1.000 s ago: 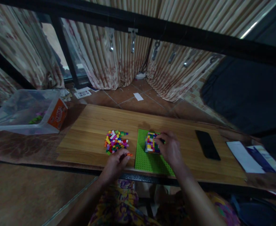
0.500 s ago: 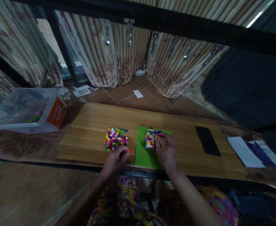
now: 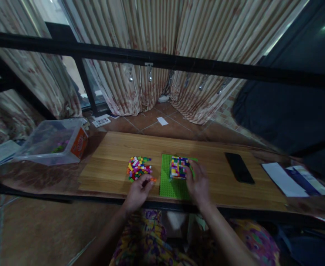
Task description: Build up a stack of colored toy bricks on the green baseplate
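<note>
Your left hand (image 3: 138, 191) pinched orange bricks (image 3: 153, 179), count unclear, thumb nearly meeting fingers. Your right hand (image 3: 199, 183) curved at the right edge of the brick block (image 3: 178, 168); opening and hold could not be told. Block sat on the green baseplate (image 3: 168, 189). Risk, judged: sideways finger pressure could skew the block; a slack pinch could drop bricks. Materials: studded plastic plate, boxy bricks, loose pile (image 3: 139, 168) left, wood-grain board (image 3: 101, 162), pleated cloth curtains (image 3: 220, 37) far.

At lower centre, the left hand (image 3: 138, 191) is pinching; farther right, the right hand (image 3: 199, 183) is curving leftward; both forearms (image 3: 223, 229) are slanting from the bottom edge.
</note>
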Tool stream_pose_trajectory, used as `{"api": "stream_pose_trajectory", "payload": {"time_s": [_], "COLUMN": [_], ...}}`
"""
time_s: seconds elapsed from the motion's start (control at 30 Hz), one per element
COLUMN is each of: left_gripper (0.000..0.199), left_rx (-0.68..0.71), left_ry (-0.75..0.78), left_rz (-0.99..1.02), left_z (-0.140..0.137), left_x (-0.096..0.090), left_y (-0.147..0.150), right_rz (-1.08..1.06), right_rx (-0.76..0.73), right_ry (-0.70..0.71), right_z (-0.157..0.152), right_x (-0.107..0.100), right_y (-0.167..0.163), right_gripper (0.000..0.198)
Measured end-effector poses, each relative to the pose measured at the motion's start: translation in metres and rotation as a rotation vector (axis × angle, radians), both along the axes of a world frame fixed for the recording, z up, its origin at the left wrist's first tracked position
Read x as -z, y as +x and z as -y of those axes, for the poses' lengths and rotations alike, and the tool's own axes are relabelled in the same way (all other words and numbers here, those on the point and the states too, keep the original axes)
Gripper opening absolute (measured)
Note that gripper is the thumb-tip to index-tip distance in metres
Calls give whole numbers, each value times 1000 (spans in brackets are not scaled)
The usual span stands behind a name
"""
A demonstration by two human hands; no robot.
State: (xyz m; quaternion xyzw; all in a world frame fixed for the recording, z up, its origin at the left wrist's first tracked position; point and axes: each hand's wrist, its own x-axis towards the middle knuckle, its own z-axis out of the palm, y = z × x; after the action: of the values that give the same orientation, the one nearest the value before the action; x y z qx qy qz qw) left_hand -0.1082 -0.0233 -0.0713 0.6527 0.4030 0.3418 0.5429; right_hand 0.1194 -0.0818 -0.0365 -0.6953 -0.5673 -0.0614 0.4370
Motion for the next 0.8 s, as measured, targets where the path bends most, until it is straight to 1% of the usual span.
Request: {"api": "stream_pose_trajectory", "payload": {"time_s": [0.07,0.2,0.33,0.5,0.67,0.8], "left_gripper": [19,22,27,30,30,29], "left_rx": [6,27,31,61,89,119], "left_ry": [-50,-148,-147,-139,-165,-218], "left_rz": [55,148,158,185,213,228], "left_z": [1,2,1,0,-1,-2], "left_x": [0,-1,-2,-3,-4,-9], "left_y": [0,1,0,-4,-8,-10], "right_rz": [-109,-327,-422,-537,-854,-966], "right_rx": [6,-144,-229,-263,-284,-294], "right_ry": [7,-145,-248,-299,-307,-325], "right_z": [11,26,23,9,-2,-6], "right_x": [-5,-9,-8,-4,6,10], "right_y": [-16,-57,-86,-98,-103,-104], "right_gripper": [31,27,27,26,22,23]}}
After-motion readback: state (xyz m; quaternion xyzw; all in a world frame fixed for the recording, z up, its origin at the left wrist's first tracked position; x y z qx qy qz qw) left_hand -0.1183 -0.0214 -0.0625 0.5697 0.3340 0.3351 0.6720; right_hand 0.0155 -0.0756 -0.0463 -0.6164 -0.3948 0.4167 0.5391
